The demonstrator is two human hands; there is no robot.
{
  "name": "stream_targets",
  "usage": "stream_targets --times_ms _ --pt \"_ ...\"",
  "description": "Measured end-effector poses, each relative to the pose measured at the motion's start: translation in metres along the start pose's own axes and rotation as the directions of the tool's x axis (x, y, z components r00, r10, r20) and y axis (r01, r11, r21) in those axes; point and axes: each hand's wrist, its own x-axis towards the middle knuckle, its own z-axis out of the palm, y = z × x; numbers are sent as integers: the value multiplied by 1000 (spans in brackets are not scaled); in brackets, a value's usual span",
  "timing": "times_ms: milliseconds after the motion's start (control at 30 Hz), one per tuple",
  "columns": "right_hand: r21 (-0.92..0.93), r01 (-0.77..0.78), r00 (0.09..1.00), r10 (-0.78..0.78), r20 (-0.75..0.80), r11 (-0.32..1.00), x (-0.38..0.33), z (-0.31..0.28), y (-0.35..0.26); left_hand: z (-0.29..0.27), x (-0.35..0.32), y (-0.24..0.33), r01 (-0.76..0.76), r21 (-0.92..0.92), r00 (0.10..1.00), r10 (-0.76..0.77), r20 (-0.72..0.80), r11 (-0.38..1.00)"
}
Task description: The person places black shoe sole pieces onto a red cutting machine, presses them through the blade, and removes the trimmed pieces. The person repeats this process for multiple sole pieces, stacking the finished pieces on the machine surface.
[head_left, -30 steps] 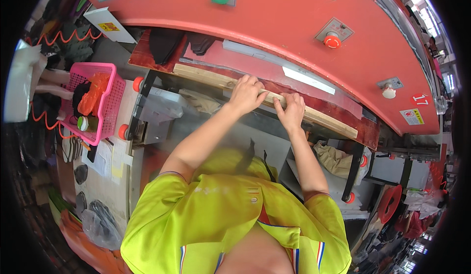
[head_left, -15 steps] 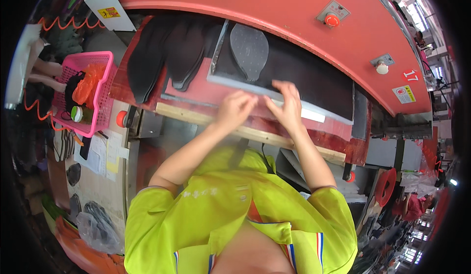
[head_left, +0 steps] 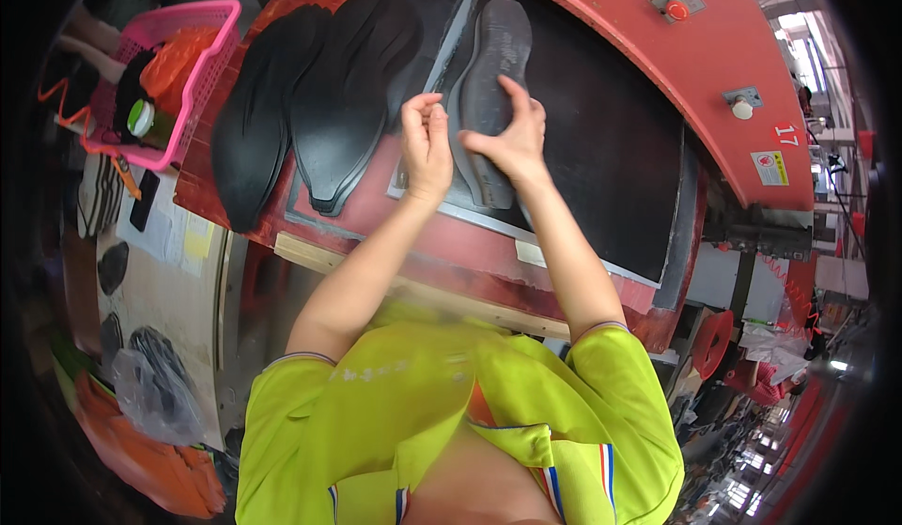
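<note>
A grey, sole-shaped piece (head_left: 503, 41) lies lengthwise on the black board (head_left: 601, 140), with a wavy grey edge along its left side. Over its middle is my right hand (head_left: 515, 140), thumb and fingers spread apart; whether the fingertips touch it I cannot tell. My left hand (head_left: 427, 149) is just left of the piece, near the board's left edge, fingers loosely bent and nothing visible in them. To the left, black sole-shaped pieces lie in two piles, an outer pile (head_left: 258, 121) and an inner pile (head_left: 343, 102), overlapping one another.
A red machine beam (head_left: 620, 27) with a red button (head_left: 676, 10) and a pale knob (head_left: 741, 108) crosses behind the board. A wooden strip (head_left: 305, 252) edges the red table. Left stands a pink basket (head_left: 188, 116) with an orange bag and a green-capped bottle.
My view has shifted closer to the board. Both hands have moved from the table's front edge to the sole-shaped piece, and my right hand now reaches over it.
</note>
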Motion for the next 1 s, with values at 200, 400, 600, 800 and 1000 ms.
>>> stream_targets --times_ms 200,400,600,800,1000 --pt "751 -100 980 -65 187 653 -24 -34 18 -9 -14 38 186 20 961 -186 204 982" --pt "828 -121 976 -88 201 548 -29 -33 26 14 3 55 458 11 809 -422 410 889" --pt "899 -117 982 -86 168 421 -30 -37 32 -6 14 29 242 300 878 -340 339 923" --pt "940 -77 995 -35 94 334 -36 -53 48 -26 8 15 -223 637 941 -7 338 738" --pt "287 95 994 -74 -84 953 -37 -70 67 -19 9 19 -299 612 938 108 329 732"
